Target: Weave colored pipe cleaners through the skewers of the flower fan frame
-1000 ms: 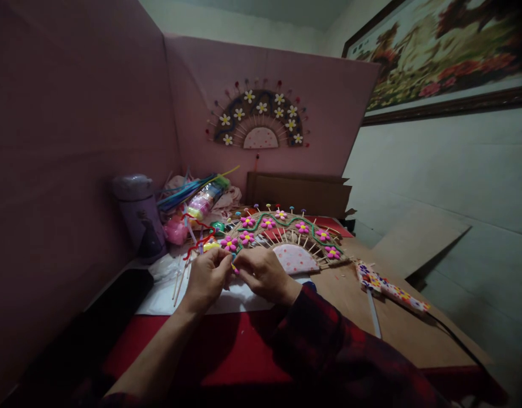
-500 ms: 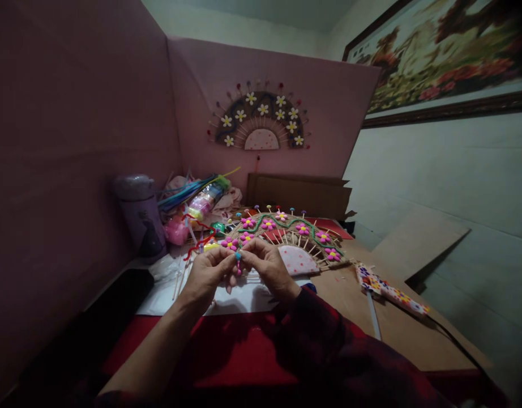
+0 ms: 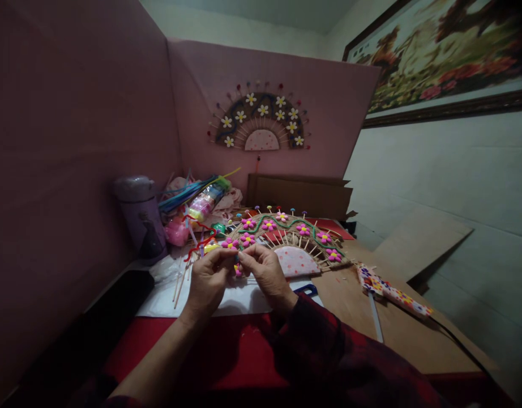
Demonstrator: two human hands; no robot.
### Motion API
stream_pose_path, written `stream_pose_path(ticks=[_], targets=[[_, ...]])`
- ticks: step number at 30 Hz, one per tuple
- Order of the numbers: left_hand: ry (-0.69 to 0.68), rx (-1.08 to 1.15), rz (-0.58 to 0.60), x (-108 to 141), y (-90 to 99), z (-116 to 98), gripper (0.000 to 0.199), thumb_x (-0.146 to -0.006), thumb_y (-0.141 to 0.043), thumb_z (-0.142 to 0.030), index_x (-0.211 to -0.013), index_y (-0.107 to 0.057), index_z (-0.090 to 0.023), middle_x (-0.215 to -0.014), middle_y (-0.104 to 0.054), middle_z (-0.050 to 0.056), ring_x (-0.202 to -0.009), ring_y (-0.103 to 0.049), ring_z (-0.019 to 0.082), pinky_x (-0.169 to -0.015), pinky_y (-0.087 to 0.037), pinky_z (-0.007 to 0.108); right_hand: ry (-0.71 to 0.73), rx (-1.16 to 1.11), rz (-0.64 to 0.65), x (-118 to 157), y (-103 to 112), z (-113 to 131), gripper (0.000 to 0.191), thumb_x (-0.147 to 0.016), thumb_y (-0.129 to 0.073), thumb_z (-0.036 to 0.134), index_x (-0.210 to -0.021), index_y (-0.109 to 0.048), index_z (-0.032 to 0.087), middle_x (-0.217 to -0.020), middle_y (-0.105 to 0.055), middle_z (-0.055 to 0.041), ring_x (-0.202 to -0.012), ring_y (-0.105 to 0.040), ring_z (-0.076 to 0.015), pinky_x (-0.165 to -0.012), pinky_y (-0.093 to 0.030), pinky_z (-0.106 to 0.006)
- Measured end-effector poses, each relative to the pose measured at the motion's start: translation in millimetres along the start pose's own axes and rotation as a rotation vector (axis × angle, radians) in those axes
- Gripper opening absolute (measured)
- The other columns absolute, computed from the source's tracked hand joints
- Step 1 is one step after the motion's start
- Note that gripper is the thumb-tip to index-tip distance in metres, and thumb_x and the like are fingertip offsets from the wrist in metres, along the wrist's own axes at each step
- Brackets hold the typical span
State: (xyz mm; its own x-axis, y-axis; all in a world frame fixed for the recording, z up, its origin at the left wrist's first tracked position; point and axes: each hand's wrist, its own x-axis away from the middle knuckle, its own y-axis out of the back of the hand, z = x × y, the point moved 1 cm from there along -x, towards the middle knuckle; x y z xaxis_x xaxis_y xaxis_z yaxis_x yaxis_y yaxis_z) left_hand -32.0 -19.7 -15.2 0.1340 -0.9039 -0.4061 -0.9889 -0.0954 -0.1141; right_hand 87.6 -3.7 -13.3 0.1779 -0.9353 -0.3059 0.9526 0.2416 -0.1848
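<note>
Over the white sheet [image 3: 239,303], my left hand [image 3: 206,280] and my right hand [image 3: 267,273] meet fingertip to fingertip. Pinched between them is a small blue lump of modelling clay [image 3: 236,258], mostly hidden by the fingers. Just behind my hands lies a half-round fan [image 3: 297,262], its twine-coloured band bearing pink clay flowers [image 3: 303,229] and a wavy green strip. Thin sticks join that band to a pale half-circle with red dots, and small coloured balls tip the sticks on the outer edge. My forearm and fingers cover part of its left end.
A purple bottle [image 3: 142,218], clay packets [image 3: 206,199] and red pipe cleaners [image 3: 201,243] stand or lie at left. On the brown board at right rests a flower-patterned glue gun [image 3: 392,296] with a cord. A similar fan [image 3: 261,102] hangs on the pink panel. A blue handle [image 3: 307,290] lies near my right wrist.
My fingertips have closed further over the blue clay, so less of it shows. Both hands have shifted slightly, and the blue handle by my right wrist is more exposed.
</note>
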Motion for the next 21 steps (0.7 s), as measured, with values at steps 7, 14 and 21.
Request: stream_pose_path(ticks=[7,14,21], targets=[[0.065,0.068,0.025,-1,-2.2,-6,0.013,-0.062,-0.068,-0.022,-0.072,-0.066,-0.014,-0.052,-0.061,-0.001,-0.045,-0.055,0.012,-0.045,-0.047,0.024,0.017,0.031,-0.009,-2,2,0,0.017,-0.070,-0.062,0.031,-0.065,-0.055,0.016,-0.053,-0.052,0.0040,-0.048,-0.046,-0.0077,-0.048,-0.039,-0.021],[-0.049,-0.050,-0.025,-2,2.1,4,0.011,-0.062,-0.068,-0.019,-0.071,-0.067,-0.014,-0.060,-0.063,0.000,-0.051,-0.057,0.011,-0.048,-0.047,0.021,0.039,0.068,0.027,-1,1,-1,0.016,-0.072,-0.060,0.030,-0.067,-0.056,0.015,-0.054,-0.056,0.0030,-0.050,-0.049,-0.0083,-0.049,-0.040,-0.021],[-0.086,-0.186,-0.056,-1,6.5,9,0.006,-0.067,-0.064,-0.020,-0.072,-0.064,-0.016,-0.063,-0.062,-0.001,-0.056,-0.057,0.011,-0.051,-0.046,0.020,0.215,0.311,0.057,7,-1,2,0.011,-0.077,-0.053,0.025,-0.074,-0.058,0.016,-0.064,-0.061,-0.0007,-0.060,-0.056,-0.0124,-0.058,-0.044,-0.025]])
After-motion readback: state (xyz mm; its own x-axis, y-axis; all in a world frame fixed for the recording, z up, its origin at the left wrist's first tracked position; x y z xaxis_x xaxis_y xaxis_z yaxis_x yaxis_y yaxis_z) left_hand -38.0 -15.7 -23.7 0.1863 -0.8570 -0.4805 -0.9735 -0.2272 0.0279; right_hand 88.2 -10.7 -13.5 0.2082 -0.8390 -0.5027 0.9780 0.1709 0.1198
